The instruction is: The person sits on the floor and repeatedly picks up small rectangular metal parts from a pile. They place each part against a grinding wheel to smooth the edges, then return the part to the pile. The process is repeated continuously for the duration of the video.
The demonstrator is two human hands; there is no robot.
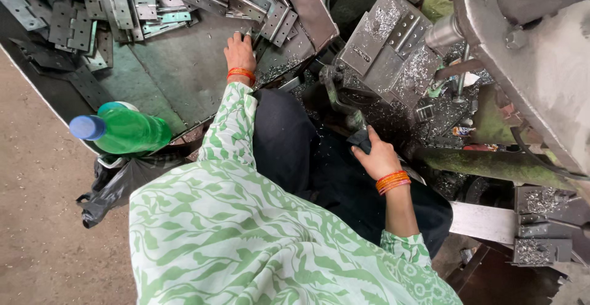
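A workshop floor of bare concrete is seen at the left of the frame, with a dark green metal tray (pixel 166 78) occupying the upper left. Flat perforated metal plates (pixel 80 10) are heaped along the top of the tray. The left hand (pixel 239 52) is laid at the edge of this heap, upper centre, fingers curled onto a plate; the exact grip cannot be told. The right hand (pixel 376 156) is placed at centre right, closed loosely over a dark part below a machine fixture (pixel 387 50) covered in metal shavings. Orange bangles are worn on both wrists. A green plastic bottle (pixel 123 130) lies at the left.
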